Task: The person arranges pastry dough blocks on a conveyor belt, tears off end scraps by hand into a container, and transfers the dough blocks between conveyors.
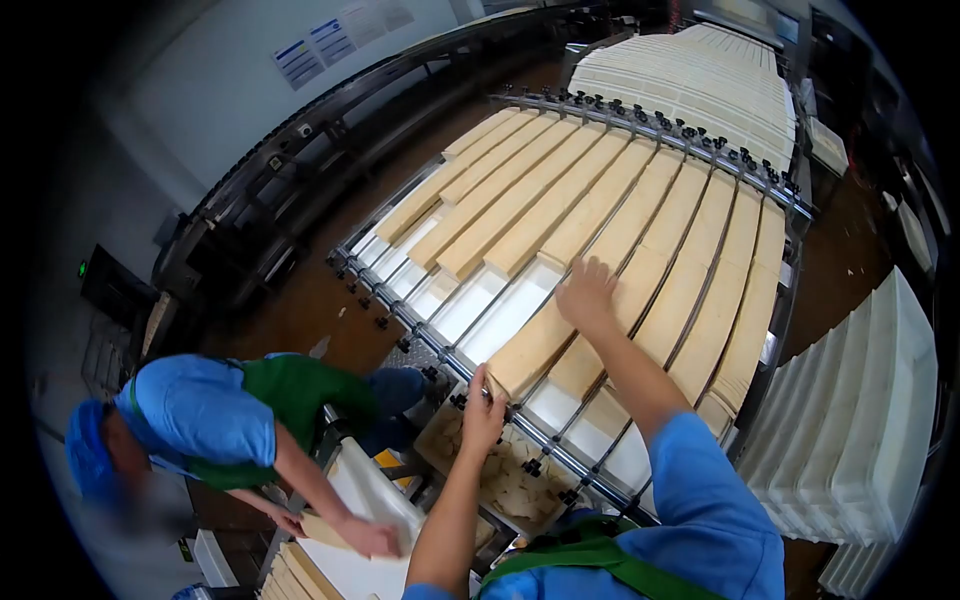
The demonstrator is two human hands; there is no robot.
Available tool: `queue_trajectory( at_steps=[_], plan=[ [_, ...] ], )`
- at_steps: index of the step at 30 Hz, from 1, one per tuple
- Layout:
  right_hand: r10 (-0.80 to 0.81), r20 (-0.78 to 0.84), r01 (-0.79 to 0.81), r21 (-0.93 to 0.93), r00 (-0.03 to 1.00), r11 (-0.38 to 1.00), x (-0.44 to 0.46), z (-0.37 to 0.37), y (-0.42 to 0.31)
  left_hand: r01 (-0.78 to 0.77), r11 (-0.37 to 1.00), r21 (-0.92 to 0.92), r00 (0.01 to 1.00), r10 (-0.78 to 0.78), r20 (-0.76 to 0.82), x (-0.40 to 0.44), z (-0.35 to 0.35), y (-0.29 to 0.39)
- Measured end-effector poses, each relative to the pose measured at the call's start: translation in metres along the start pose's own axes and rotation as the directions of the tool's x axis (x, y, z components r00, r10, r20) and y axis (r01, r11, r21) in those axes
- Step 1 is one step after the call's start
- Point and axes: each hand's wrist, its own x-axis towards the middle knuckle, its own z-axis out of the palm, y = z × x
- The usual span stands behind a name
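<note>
Long pale beige slabs [540, 215] lie in parallel lanes on a white conveyor [480, 318], divided by thin metal rods. My left hand [483, 415] is at the near end of one slab [527, 350], beside the metal rail, its fingers at the slab's end. Over the far end of that same slab, my right hand [588, 293] rests with its fingers spread.
At lower left a co-worker in blue and green bends over a white surface [350, 485], both hands on a beige piece. Below the rail sits a bin of scraps [510, 480]. White stacked trays [850, 420] stand at right. Dark machinery [290, 160] runs along the wall.
</note>
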Motion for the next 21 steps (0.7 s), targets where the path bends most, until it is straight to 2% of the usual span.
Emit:
queue_trajectory(
  at_steps=[2, 3, 5, 6, 8, 9, 11, 13, 15, 16, 19, 21],
  plan=[
    [-0.192, -0.048, 0.197, 0.123, 0.980, 0.973, -0.028, 0.005, -0.023, -0.008, 1.000, 0.001, 1.000, 0.008, 0.010, 0.008, 0.003, -0.016],
    [-0.295, -0.072, 0.303, 0.186, 0.953, 0.935, -0.044, 0.008, -0.036, -0.036, 0.998, 0.058, 0.998, 0.039, -0.050, 0.008, 0.003, -0.020],
    [-0.523, -0.006, 0.491, 0.354, 0.853, 0.796, -0.081, 0.006, -0.055, -0.047, 0.992, 0.115, 0.989, 0.063, -0.133, 0.001, 0.001, -0.025],
    [-0.544, -0.001, 0.508, 0.357, 0.839, 0.784, -0.098, 0.002, -0.060, -0.034, 0.997, 0.066, 0.976, 0.048, -0.213, -0.004, 0.000, -0.024],
    [-0.685, -0.017, 0.665, 0.259, 0.729, 0.701, -0.125, -0.001, -0.068, 0.016, 0.996, -0.091, 0.945, -0.045, -0.325, -0.020, -0.006, -0.014],
    [-0.711, -0.011, 0.687, 0.269, 0.703, 0.675, -0.130, 0.006, -0.071, 0.103, 0.994, 0.026, 0.922, -0.086, -0.378, -0.035, -0.012, 0.007],
    [-0.589, 0.175, 0.599, -0.003, 0.789, 0.801, -0.134, 0.027, -0.071, -0.025, 0.980, 0.199, 0.896, 0.110, -0.429, -0.059, -0.020, -0.004],
    [-0.542, 0.220, 0.565, -0.058, 0.811, 0.823, -0.133, 0.042, -0.069, -0.042, 0.950, 0.309, 0.895, 0.173, -0.410, -0.086, -0.033, -0.003],
    [-0.529, 0.206, 0.556, -0.101, 0.823, 0.825, -0.133, 0.044, -0.071, 0.060, 0.929, 0.365, 0.876, 0.126, -0.465, -0.118, -0.045, 0.003],
    [-0.540, 0.183, 0.566, -0.135, 0.821, 0.814, -0.134, 0.041, -0.074, 0.044, 0.923, 0.382, 0.850, 0.166, -0.499, -0.132, -0.052, -0.011],
    [-0.568, 0.110, 0.578, -0.151, 0.816, 0.802, -0.148, 0.027, -0.089, 0.088, 0.979, 0.183, 0.806, 0.038, -0.591, -0.185, -0.079, -0.017],
    [-0.624, 0.015, 0.624, -0.048, 0.781, 0.780, -0.161, 0.034, -0.094, 0.151, 0.984, 0.091, 0.714, -0.045, -0.699, -0.224, -0.097, -0.035]
  ],
)
